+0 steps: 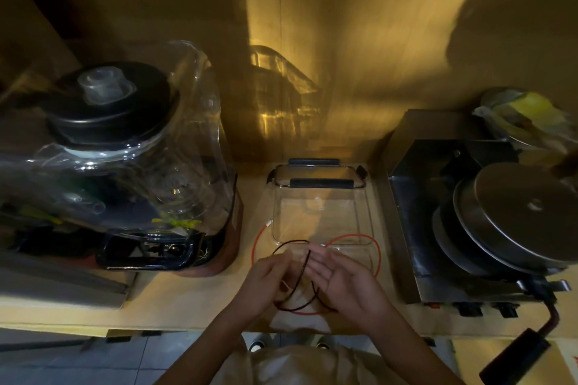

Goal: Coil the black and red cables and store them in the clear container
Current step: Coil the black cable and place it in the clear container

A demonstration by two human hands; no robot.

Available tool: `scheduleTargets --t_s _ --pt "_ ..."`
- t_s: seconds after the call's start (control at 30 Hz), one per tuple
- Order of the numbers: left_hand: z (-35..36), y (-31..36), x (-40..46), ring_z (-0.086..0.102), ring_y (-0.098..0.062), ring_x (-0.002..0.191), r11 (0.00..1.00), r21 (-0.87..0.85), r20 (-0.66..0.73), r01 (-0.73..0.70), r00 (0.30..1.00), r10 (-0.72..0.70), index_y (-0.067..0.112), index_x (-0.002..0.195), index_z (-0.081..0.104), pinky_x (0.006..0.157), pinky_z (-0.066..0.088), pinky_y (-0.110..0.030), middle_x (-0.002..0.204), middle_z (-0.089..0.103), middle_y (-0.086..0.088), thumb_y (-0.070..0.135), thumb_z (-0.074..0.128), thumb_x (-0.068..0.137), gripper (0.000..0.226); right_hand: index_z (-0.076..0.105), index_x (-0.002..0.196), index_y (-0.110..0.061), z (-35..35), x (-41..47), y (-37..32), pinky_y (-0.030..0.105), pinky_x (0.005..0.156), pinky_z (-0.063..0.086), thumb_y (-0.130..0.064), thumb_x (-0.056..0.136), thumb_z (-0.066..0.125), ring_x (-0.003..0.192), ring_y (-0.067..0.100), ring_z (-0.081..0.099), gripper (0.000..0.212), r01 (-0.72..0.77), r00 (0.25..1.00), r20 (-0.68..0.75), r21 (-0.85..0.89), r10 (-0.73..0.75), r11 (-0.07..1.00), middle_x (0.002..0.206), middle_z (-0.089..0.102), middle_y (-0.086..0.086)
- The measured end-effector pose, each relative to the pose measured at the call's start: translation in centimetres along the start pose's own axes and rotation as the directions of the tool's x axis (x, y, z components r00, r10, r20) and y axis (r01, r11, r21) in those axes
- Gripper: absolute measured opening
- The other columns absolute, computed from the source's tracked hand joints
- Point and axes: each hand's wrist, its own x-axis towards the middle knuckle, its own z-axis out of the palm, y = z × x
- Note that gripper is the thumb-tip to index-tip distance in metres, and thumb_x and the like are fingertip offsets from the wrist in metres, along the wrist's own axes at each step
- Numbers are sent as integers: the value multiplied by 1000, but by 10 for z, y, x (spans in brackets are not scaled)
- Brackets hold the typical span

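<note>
clear container (322, 212) open-topped, blender (125, 172) left, metal appliance (469, 212) right

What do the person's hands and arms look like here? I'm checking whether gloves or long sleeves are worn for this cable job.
No gloves: the left hand and the right hand are both bare, with no ring, watch or bracelet visible. The forearms are uncovered too, with no sleeve showing anywhere along them up to the bottom edge of the picture. A light-coloured garment shows below, between the arms.

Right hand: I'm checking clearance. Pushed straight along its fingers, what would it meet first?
Probably the black cable arching just past the right hand, then the clear container; depth is uncertain.
</note>
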Motion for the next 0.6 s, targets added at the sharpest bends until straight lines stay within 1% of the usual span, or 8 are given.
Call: scheduleTargets --t_s 0.03,0.1,0.13,0.2,0.3,0.4,0.5,0.6 --pt "3 6 -2 62 -15 68 1000 -16 61 21 998 -20 8 76 70 69 49 -30 69 69 -2 49 42 100 56 54 128 13 3 -2 -3 38 88 59 -17 65 88 116 35 65 78 8 1000 8 52 -8 999 129 60 32" --pt "8 14 -7 62 -17 66 999 -41 171 16 985 -9 9 77 71 67 49 -26 68 68 -5 44 43 98 49 52 129 14 9 -5 -8 37 90 59 -13 81 71 113 33 67 59 26 1000 7 114 -27 993 126 62 31" --pt "9 18 -9 58 -17 61 998 -61 210 8 978 5 9 78 69 63 47 -25 64 65 -5 42 45 97 45 51 130 14 12 -6 -10 36 92 58 -12 87 60 113 32 67 50 40 999 -1 121 -40 992 127 61 31" --pt "10 24 -10 46 -11 49 995 -98 219 3 976 18 5 82 66 52 38 -24 53 54 3 40 47 94 41 52 129 12 11 -5 -13 37 96 56 -11 90 52 117 33 65 46 60 998 -7 114 -59 992 131 59 32" --pt "6 30 -8 30 -9 43 986 -167 178 21 984 9 6 84 62 43 28 -21 48 38 5 38 43 97 39 55 129 10 12 -6 -14 42 101 52 -9 95 47 122 37 61 39 110 994 -25 -45 -111 993 128 62 31" --pt "2 38 -8 21 -10 41 915 -371 242 160 968 -72 12 77 56 40 21 -18 48 28 2 40 41 98 38 65 123 -1 16 -11 -16 47 101 49 -8 99 45 117 33 64 32 185 977 -46 -306 -209 934 123 68 22" --pt "1 44 -8 19 -6 37 804 -511 311 303 938 -156 13 74 52 39 16 -13 45 26 5 40 40 98 38 69 119 -10 21 -15 -17 36 90 55 -8 99 48 110 25 67 29 220 962 -41 -468 -270 856 121 69 13" --pt "-3 46 -10 17 -5 36 742 -559 366 370 913 -180 13 75 52 39 15 -12 45 24 6 41 41 98 38 68 119 -14 23 -17 -19 33 88 55 -9 98 52 112 23 64 28 220 960 -38 -514 -278 829 120 68 10"
